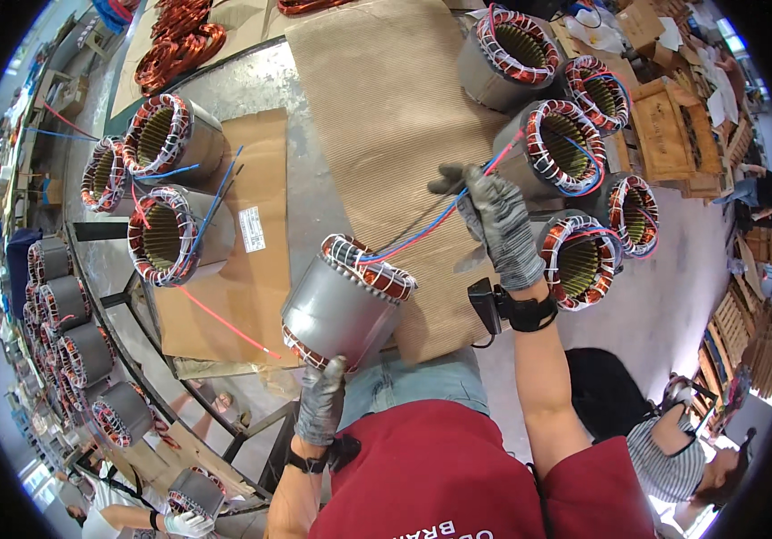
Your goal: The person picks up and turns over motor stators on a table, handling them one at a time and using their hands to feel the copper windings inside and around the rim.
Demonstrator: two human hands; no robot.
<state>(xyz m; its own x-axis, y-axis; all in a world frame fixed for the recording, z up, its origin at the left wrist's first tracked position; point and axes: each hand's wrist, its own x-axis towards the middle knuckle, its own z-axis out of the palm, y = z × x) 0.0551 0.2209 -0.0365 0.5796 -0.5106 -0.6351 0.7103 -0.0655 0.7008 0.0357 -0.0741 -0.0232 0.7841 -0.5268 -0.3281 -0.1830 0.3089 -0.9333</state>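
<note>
A grey motor stator (343, 305) stands tilted on the cardboard in front of me, copper windings laced with white cord at both ends. My left hand (321, 404), in a grey work glove, closes on its near lower rim. Red, blue and black lead wires (422, 231) run from the stator's upper winding toward the right. My right hand (498, 225), also gloved, is closed around these leads, their ends sticking out past the fingers. The palm side of that grip is hidden.
Several wound stators (565, 148) stand at the right table edge, and more (166, 139) at the left. Corrugated cardboard (377, 117) covers the middle. Copper coils (179, 58) lie at the far left. Stators (85, 350) fill a lower rack; co-workers (673, 458) are at lower right and lower left.
</note>
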